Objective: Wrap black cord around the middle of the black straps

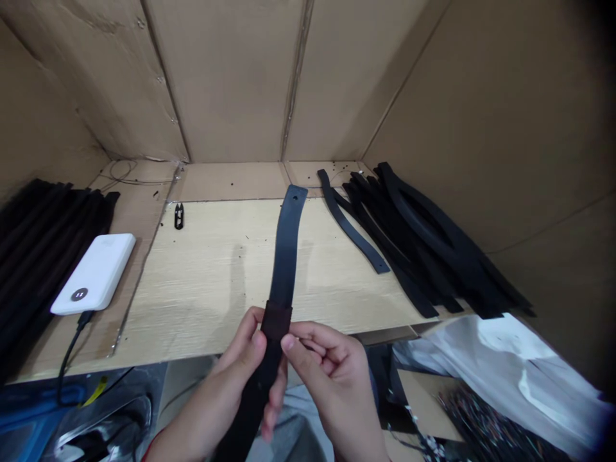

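A long black strap (287, 256) runs up the middle of the head view, its far end showing a small hole. Around it sits a dark brown-black band (276, 321), with more black strap below that reaches toward me. My left hand (235, 366) is closed on the strap from the left, thumb on top beside the band. From the right, my right hand (332, 375) pinches the strap's edge just under the band, thumb on top and fingers curled. What lies beneath the strap between the fingers is hidden.
One loose black strap (353, 231) lies beside a heap of black straps (418, 250) on the right. Thread snips (179, 216) lie at the back left. A white power bank (99, 273) with a cable (67, 359) stands near more black strips (48, 218). Cardboard walls (231, 77) enclose the table.
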A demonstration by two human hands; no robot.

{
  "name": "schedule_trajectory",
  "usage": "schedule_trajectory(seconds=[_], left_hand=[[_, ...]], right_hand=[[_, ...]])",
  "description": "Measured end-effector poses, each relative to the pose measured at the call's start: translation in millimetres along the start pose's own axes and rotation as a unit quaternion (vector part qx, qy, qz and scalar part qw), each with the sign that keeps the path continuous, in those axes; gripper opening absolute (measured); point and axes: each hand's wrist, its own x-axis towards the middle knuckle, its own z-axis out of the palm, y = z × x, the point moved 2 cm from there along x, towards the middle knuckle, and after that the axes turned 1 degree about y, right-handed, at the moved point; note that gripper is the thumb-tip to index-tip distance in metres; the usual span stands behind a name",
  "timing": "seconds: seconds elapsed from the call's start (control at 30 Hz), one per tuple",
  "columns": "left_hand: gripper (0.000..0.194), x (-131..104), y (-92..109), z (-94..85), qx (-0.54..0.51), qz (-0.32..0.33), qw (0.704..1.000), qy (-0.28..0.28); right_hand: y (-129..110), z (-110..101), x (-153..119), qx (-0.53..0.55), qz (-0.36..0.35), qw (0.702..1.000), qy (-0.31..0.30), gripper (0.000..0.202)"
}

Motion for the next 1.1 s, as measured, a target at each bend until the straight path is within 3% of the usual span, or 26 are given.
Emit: schedule_trajectory(seconds=[0.1, 0.2, 0.3, 0.43, 0.6, 0.67, 0.8, 0.87, 0.97, 1.03, 1.1], left_hand=[[0.028, -1, 6, 3.2, 0.067, 0.095, 0.988, 0.103], [0.03, -4, 7, 0.7, 0.072, 0.099, 0.984, 0.127], [0.042, -9, 7, -3.2, 0.019, 0.057, 0.995, 0.084], [0.047, -14, 10, -3.4, -0.033, 0.043, 0.998, 0.011], [0.046, -13, 10, 2.3, -0.072, 0.052, 0.996, 0.002], [0.046, -10, 7, 4.2, -0.102, 0.043, 0.994, -0.024], [0.049, -3, -1, 3.3, -0.177, 0.04, 0.972, -0.148], [0.05, 0, -5, 1.0, -0.179, 0.032, 0.968, -0.172], [0.049, 4, -9, -0.6, -0.091, 0.023, 0.99, -0.101], [0.044, 4, -7, -0.5, 0.004, 0.049, 0.999, 0.008], [0.036, 3, -2, 0.9, 0.089, 0.101, 0.985, 0.11]], right_hand=[[2, 2, -1, 0.021, 0.007, 1.0, -0.012, 0.024], [-2, 2, 0, 0.031, 0.02, 0.998, -0.054, 0.021], [-6, -3, 3, 0.031, 0.031, 0.995, -0.086, 0.015], [-2, -7, 6, 0.059, 0.033, 0.992, -0.11, 0.022], [0, -2, 5, 0.083, 0.057, 0.982, -0.16, 0.028], [-3, 1, 5, 0.081, 0.055, 0.984, -0.146, 0.025], [-3, 3, 6, 0.071, 0.066, 0.992, -0.083, 0.019], [0, 3, 7, 0.065, 0.064, 0.994, -0.063, 0.017], [7, 3, 8, 0.057, 0.04, 0.997, -0.022, 0.019], [12, 4, 7, 0.058, 0.032, 0.998, -0.004, 0.021], [15, 5, 7, 0.058, 0.035, 0.998, 0.008, 0.023]])
